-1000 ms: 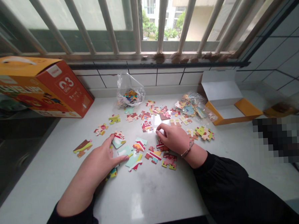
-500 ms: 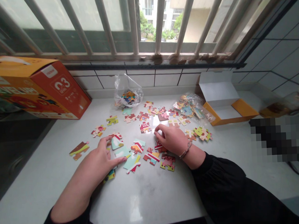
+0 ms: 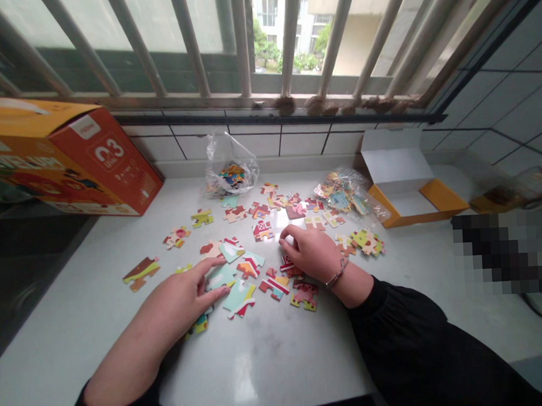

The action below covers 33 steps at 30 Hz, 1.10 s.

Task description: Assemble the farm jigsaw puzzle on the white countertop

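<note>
My left hand (image 3: 185, 295) is over the left side of a cluster of jigsaw pieces, its index finger and thumb apart. The index fingertip is at the edge of a pale-green and red piece (image 3: 232, 250). Its thumb touches the area of a pale-green piece (image 3: 218, 278). Below lies another green piece with a red stripe (image 3: 239, 298). My right hand (image 3: 307, 252) rests with curled fingers, index and thumb tips close together, nothing visible between them. Partly under it is a red barn piece (image 3: 286, 264); a pink piece (image 3: 304, 295) lies below.
Loose pieces are spread over the white counter (image 3: 279, 360). Behind them stand a clear bag of pieces (image 3: 233, 168) and a second bag (image 3: 347, 193). An open orange box (image 3: 416, 204) is at right, a large orange carton (image 3: 109, 163) at left. A barred window lies beyond.
The pale-green and red piece has moved right and away from me, out of my left hand's grasp to beside its index fingertip. A pinkish piece there is uncovered. My right hand stays put.
</note>
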Available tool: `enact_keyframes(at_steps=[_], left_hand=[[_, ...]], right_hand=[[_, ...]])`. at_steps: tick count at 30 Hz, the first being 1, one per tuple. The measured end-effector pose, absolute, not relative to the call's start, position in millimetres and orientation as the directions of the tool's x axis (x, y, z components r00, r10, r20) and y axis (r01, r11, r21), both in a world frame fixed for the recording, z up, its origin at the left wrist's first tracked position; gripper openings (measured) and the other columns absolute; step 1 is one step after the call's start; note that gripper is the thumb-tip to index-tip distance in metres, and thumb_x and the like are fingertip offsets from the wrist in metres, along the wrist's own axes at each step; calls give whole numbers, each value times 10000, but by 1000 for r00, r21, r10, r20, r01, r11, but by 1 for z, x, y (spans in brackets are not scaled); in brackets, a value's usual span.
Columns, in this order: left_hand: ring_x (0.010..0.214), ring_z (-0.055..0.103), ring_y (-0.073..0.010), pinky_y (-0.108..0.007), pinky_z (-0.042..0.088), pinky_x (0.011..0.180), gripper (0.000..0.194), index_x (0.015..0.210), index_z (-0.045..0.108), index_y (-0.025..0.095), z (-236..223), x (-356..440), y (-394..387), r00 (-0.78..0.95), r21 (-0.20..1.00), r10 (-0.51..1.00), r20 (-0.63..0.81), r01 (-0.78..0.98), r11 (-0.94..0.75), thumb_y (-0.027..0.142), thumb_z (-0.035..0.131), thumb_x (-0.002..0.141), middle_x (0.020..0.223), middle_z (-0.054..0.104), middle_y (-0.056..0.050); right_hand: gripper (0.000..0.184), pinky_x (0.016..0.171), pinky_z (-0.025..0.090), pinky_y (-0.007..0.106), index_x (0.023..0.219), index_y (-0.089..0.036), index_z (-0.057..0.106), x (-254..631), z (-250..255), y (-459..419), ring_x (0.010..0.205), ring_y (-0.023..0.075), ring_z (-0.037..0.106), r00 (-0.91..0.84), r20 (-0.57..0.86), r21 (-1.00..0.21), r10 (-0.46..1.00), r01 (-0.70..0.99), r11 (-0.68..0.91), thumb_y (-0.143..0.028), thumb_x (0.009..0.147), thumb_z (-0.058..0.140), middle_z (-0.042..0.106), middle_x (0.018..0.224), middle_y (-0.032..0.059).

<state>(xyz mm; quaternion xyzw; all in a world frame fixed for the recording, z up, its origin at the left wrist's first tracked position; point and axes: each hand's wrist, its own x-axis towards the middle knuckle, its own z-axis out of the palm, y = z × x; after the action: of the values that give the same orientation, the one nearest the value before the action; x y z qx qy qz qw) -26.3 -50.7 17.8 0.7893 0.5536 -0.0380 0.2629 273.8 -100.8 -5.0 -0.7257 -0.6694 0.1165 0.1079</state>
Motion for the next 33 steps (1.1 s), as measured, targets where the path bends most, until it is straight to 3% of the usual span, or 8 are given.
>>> enact_keyframes(at_steps=[11,14,16,18,21,29,33], left_hand=[[873,740,-334,-352,431,713,833,1696,490,338,19,-23,-51,368,254,869,-332,922,-293,723,526,958,937,797,-77],[941,757,-360,-366,462,745,870,1717,457,284,17,-22,-49,351,228,880,-321,930,-288,727,495,970,1118,821,-144],[973,762,-369,-372,470,761,890,1737,416,275,16,-22,-48,342,209,877,-337,936,-285,740,464,980,1203,809,-167],[989,764,-373,-372,467,766,895,1753,377,281,16,-21,-48,339,193,870,-358,939,-286,749,430,992,1185,808,-164],[997,763,-377,-369,461,762,892,1759,361,283,17,-22,-48,337,177,868,-365,940,-291,748,410,999,1128,808,-154],[950,767,-389,-396,468,754,877,1742,401,268,18,-22,-47,341,196,868,-362,938,-287,735,385,999,941,795,-120],[929,775,-398,-413,492,751,897,1712,454,237,17,-22,-45,342,215,873,-348,935,-281,753,397,981,903,799,-122]], right_hand=[[275,647,336,313,1249,-291,731,274,-7,-101,789,209,711,28,-17,-286,999,958,-32,-445,1111,550,801,907,29],[424,695,419,316,1478,-274,637,275,-9,-100,882,241,755,60,1,-263,998,963,-57,-467,1114,537,823,1007,67],[608,749,478,326,1663,-222,461,276,-9,-96,951,266,775,128,1,-228,992,966,-124,-480,1116,523,828,1060,113],[715,777,515,341,1732,-164,332,279,-8,-89,970,289,788,210,-19,-181,977,961,-210,-493,1120,500,827,1064,150],[686,783,540,374,1698,-142,389,284,-6,-80,961,325,800,278,-61,-115,959,952,-283,-517,1128,456,823,1077,186],[523,828,548,387,1530,-193,600,279,6,-91,1031,332,784,127,-74,-89,989,987,-133,-491,1117,479,814,1142,191],[575,813,545,374,1615,-241,538,273,5,-97,1026,318,780,111,-78,-120,991,985,-120,-529,1120,489,813,1170,173]])
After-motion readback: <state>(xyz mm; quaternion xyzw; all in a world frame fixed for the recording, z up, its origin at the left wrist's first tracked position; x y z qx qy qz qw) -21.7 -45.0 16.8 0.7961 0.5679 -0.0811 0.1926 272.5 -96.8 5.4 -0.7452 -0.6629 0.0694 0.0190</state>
